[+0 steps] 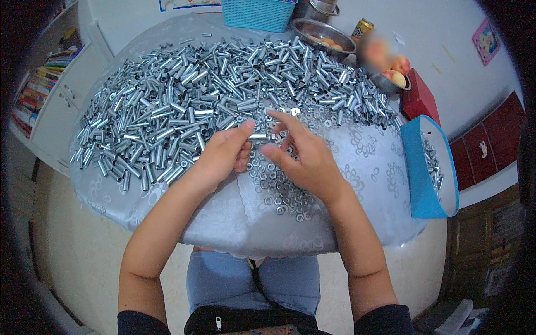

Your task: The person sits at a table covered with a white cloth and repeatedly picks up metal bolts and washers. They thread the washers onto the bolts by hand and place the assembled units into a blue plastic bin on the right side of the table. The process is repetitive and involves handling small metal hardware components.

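My left hand (222, 153) is closed on a shiny expansion bolt (259, 137), pinched with the thumb on top. The bolt lies level and points right, with a nut or washer at its right end. Close to that end is my right hand (308, 155), thumb and forefinger spread apart around it. Whether a right finger touches the bolt's tip is hard to tell. Under and around both hands lie many loose washers and nuts (279, 192). Beyond them spreads a large heap of metal sleeves and bolts (184, 95).
A patterned silvery cloth (374, 187) covers the table. At the right edge stands a blue bin (419, 178) holding metal parts. Along the back are a turquoise basket (258, 14), a metal bowl (343, 49) of eggs, a fruit bowl (405, 86), a can (363, 27) and a red box (420, 97).
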A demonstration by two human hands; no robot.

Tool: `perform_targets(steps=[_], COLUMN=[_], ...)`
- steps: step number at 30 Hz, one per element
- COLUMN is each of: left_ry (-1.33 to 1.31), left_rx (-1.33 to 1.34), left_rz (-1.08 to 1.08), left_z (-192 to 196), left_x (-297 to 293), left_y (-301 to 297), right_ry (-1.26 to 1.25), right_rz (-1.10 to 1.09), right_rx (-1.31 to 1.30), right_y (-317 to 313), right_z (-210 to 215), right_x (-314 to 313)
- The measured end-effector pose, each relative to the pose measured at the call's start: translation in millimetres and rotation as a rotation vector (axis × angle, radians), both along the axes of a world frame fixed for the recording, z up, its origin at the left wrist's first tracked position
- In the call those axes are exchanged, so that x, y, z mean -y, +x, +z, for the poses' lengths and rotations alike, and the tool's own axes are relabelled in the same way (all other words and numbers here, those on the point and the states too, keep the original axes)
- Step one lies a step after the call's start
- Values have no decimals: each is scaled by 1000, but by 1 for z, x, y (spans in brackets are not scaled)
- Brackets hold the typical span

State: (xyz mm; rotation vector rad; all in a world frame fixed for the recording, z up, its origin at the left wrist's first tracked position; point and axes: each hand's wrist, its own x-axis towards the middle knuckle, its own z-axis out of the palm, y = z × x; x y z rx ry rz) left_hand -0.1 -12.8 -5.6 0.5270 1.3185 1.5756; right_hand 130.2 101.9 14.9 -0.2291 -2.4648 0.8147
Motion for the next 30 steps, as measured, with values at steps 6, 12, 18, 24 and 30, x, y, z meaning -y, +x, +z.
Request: perform_targets(steps=[6,12,18,24,30], left_ry=[9,7,0,40,11], left_rx=[3,10,-8,13,-11], left_rz=[-4,-4,-27,-74,-53], left_z=[-2,1,2,0,5], left_x=[0,0,1,2,3], left_y=[-2,1,2,0,4], right_ry=[15,-21,164,159,140], right_rz=[6,9,37,55,46], right_rx=[-112,39,24,-28,13], right_y=[-3,2,2,2,3], right_z=[2,3,-2,-3,1], right_x=[4,2,-3,-3,-2])
